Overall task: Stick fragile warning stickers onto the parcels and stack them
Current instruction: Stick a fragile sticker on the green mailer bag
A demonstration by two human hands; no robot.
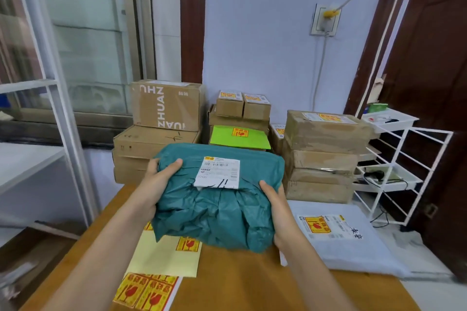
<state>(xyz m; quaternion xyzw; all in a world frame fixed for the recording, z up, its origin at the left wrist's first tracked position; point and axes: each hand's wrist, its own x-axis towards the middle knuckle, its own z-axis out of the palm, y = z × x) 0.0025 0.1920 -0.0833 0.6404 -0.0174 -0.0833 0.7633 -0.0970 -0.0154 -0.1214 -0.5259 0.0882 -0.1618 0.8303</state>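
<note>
Teal parcel (217,199) clasped between left hand (154,184), right hand (278,212) grip.

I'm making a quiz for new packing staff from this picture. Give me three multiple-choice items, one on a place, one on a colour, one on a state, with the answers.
1. Where does the grey mailer bag lie?
A. on the table, to the right of the held parcel
B. on top of the box stack
C. on the white rack

2. What colour is the parcel being held?
A. brown
B. teal
C. white

3. How is that parcel held?
A. by one hand from above
B. it lies untouched on the table
C. by both hands, one at each side

Answers:
1. A: it lies flat by the right hand, already carrying a fragile sticker.
2. B: its crinkled wrap is teal, with a white shipping label.
3. C: the left hand grips its left edge and the right hand its right edge.
</note>
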